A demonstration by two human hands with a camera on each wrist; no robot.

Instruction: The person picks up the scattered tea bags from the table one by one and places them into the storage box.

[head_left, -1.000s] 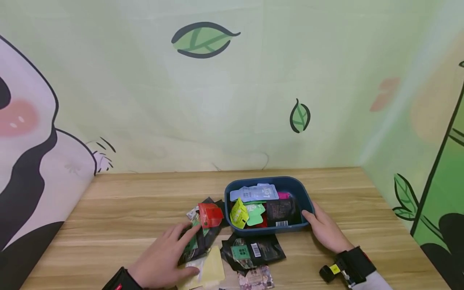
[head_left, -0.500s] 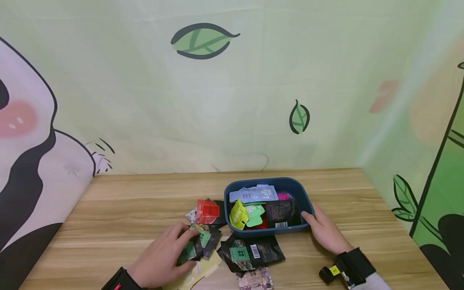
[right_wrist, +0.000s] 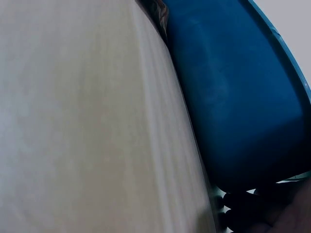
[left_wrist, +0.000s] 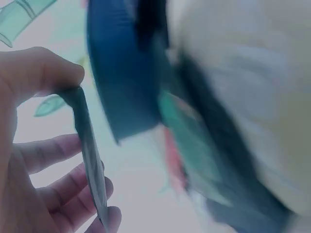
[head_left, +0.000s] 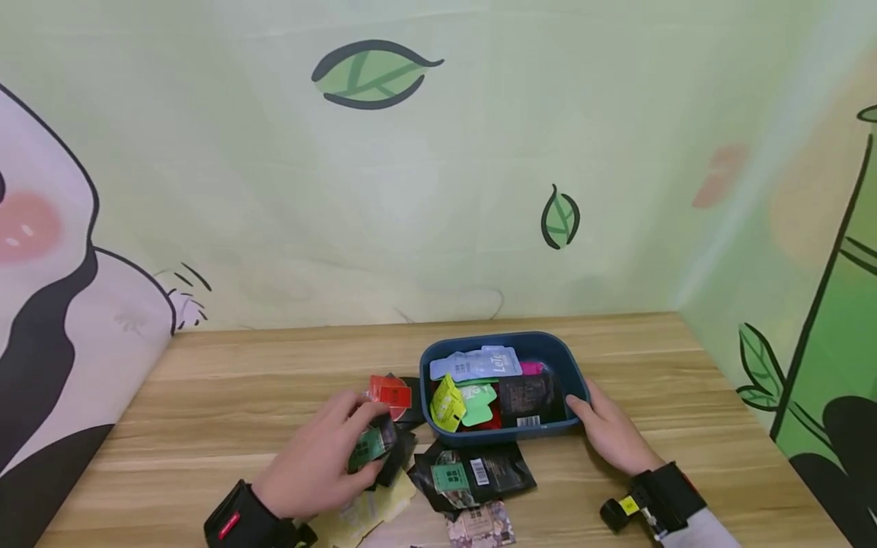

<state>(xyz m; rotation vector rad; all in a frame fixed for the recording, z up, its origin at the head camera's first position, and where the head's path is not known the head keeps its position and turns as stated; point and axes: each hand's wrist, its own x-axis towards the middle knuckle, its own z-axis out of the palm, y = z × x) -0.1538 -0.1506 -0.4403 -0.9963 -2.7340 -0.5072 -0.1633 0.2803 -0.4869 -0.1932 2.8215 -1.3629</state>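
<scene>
My left hand pinches a black sachet with a green label between thumb and fingers. In the left wrist view this sachet is seen edge-on, apart from the blurred packets behind it. My right hand grips the right end of a blue plastic bin, thumb over the rim. Inside the bin lie a light-blue packet, a yellow packet, a light-green packet and a black packet. The right wrist view shows the bin's outer wall; my right fingers are mostly dark there.
Left of the bin lies a red packet over dark ones. In front are black packets with a green label, a patterned pinkish packet and pale yellow packets. All rest on a wooden table before a printed backdrop.
The left hand has gathered its fingers round the green-labelled black sachet and raised it slightly off the pile. The red packet shifted a little. The right hand stays on the bin.
</scene>
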